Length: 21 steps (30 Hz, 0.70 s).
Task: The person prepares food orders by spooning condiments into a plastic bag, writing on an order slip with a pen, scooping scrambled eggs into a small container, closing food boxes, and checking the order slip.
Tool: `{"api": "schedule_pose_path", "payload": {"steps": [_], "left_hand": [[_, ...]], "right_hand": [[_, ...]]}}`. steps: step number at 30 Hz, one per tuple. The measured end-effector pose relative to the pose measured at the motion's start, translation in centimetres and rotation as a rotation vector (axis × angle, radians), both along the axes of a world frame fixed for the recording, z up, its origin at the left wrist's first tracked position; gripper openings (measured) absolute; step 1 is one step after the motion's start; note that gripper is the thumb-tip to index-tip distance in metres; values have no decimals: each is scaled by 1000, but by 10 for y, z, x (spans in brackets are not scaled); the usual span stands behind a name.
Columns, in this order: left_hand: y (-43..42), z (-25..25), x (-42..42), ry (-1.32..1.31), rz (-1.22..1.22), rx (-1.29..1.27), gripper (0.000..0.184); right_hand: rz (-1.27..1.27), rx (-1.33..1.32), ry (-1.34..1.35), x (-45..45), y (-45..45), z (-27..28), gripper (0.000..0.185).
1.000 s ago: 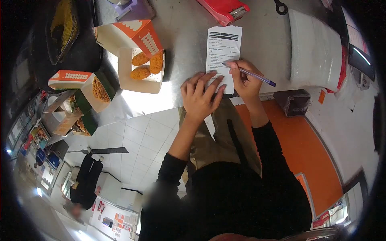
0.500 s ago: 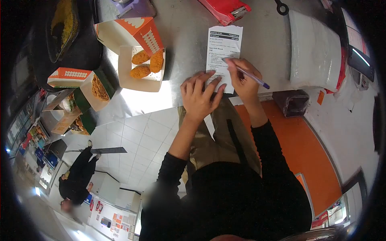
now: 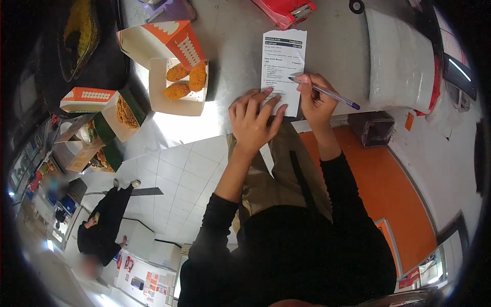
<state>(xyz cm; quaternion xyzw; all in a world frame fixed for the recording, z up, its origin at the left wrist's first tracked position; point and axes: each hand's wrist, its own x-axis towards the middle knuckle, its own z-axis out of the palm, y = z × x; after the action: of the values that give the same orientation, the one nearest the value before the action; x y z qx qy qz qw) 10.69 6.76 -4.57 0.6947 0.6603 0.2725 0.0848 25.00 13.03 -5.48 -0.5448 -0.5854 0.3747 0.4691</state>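
A printed paper receipt (image 3: 283, 56) lies on the metal counter. My left hand (image 3: 254, 120) rests with spread fingers on its lower part, holding nothing and covering some of the print. In my right hand (image 3: 318, 100) is a pen (image 3: 335, 96), pinched between thumb and fingers, its tip over the middle of the receipt near the right edge. To the left stands an open box (image 3: 176, 107) with three fried pieces (image 3: 176, 91) inside.
More open food boxes (image 3: 120, 115) sit at the counter's left edge. A red stapler-like tool (image 3: 289, 13) and a purple object (image 3: 171, 11) are at the back. A white plastic-wrapped stack (image 3: 399, 61) stands right. Another person (image 3: 105, 225) is at the far lower left.
My right hand and the pen have shifted slightly right on the receipt. My left hand has stayed in place. The other person has changed posture.
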Motion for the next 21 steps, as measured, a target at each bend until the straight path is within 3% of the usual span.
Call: {"api": "schedule_pose_path", "payload": {"steps": [4, 7, 10, 18, 21], "left_hand": [[0, 2, 0, -18, 16, -5, 23], [-1, 1, 0, -27, 16, 2, 23], [-2, 0, -1, -31, 12, 5, 24], [-6, 4, -6, -35, -4, -15, 29], [-7, 6, -7, -52, -7, 8, 29]], "right_hand": [[117, -13, -157, 2, 2, 8, 5], [181, 82, -37, -5, 4, 4, 5], [357, 104, -138, -4, 10, 11, 8], [264, -69, -79, -5, 5, 13, 12], [231, 44, -118, 1, 7, 1, 13]]}}
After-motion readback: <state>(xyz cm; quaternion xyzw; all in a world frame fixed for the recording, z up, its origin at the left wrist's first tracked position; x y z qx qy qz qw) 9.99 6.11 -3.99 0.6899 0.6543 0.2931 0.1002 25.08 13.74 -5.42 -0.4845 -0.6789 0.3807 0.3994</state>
